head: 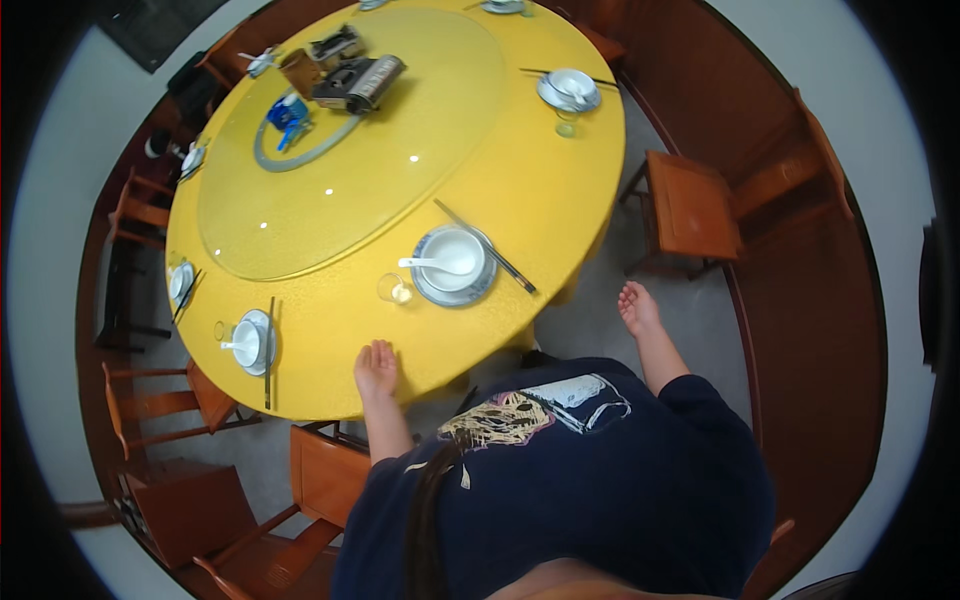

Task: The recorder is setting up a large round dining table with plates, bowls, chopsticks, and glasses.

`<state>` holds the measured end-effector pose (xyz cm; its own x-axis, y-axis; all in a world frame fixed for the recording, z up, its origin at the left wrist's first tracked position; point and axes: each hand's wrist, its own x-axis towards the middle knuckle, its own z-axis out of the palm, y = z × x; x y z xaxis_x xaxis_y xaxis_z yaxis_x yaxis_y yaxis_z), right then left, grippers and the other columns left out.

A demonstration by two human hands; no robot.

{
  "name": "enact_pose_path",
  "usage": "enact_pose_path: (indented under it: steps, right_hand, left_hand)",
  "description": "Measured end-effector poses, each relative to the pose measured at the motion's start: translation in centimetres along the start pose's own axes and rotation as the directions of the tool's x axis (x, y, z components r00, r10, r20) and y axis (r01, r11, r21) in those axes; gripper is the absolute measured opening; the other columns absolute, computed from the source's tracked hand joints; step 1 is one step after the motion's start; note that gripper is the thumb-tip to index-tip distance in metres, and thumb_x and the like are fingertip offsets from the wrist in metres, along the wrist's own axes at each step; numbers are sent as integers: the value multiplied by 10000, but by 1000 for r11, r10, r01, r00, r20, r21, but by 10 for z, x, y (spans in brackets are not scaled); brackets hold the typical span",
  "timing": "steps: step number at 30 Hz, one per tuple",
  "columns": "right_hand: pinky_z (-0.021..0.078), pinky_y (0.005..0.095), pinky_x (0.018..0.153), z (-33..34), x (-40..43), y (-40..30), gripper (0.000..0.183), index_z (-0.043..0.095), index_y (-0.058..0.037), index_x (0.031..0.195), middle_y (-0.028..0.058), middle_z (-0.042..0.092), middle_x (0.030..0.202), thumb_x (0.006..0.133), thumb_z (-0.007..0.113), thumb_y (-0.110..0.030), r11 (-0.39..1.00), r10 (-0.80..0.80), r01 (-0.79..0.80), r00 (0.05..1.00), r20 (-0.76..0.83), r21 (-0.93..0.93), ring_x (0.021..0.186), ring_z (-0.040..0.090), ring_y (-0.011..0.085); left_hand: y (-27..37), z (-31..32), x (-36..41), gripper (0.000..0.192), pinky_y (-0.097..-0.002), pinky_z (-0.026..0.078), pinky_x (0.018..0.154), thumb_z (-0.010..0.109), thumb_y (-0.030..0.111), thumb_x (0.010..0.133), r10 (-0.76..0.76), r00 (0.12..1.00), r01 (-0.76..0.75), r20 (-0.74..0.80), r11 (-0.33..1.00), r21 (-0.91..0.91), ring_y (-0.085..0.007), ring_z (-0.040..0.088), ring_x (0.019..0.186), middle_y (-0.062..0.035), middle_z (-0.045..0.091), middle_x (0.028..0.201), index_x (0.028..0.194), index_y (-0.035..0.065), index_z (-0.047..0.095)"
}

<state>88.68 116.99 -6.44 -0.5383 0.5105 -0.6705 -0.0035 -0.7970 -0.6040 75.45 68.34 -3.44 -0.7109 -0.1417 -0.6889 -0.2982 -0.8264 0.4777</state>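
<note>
My left hand [376,368], palm up and holding nothing, is over the near edge of a round table with a yellow tablecloth [322,315]. My right hand [638,308] is raised off the table's right side above the grey floor, empty, with fingers a little curled. Between them, nearer the table's middle, a white bowl [459,279] stands on a blue-patterned plate [444,298], a white spoon [436,263] lying across the bowl. Black chopsticks [495,253] lie to its right, a small glass [394,289] to its left. Another bowl [250,342] with spoon and chopsticks is left of my left hand.
A glass turntable [360,202] carries portable gas stoves [360,82], a brown container [300,73] and a blue packet [287,112]. More place settings line the rim. Wooden chairs stand around, one [690,204] at the right, another [326,472] close to my left. Brown wall panels surround the room.
</note>
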Motion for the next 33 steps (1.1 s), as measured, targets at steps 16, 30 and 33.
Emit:
enact_pose_path:
  steps: [16, 30, 33]
  right_hand:
    - [468, 361, 653, -118, -23, 84, 299, 646, -66, 752, 151, 635, 764, 681, 622, -356, -360, 176, 170, 978, 112, -917, 720, 608, 266]
    - [467, 373, 673, -125, 11, 102, 422, 659, -32, 783, 154, 646, 783, 628, 655, -425, -215, 38, 149, 989, 144, -965, 754, 621, 248]
    - [461, 370, 772, -122, 11, 89, 440, 661, -57, 873, 186, 620, 922, 645, 619, -430, -294, 76, 57, 996, 36, -954, 911, 594, 306]
  left_hand:
    - [66, 125, -296, 197, -279, 423, 747, 454, 203, 880, 450, -706, -471, 547, 278, -837, -170, 514, 780, -58, 534, 823, 1018, 86, 532]
    - [54, 110, -317, 206, -264, 418, 734, 452, 242, 865, 394, -744, -467, 541, 274, -841, -160, 524, 815, -32, 540, 871, 1025, 137, 531]
    - [53, 110, -318, 209, -260, 417, 732, 451, 250, 862, 404, -747, -464, 527, 251, -850, -158, 526, 822, -26, 541, 881, 1026, 148, 530]
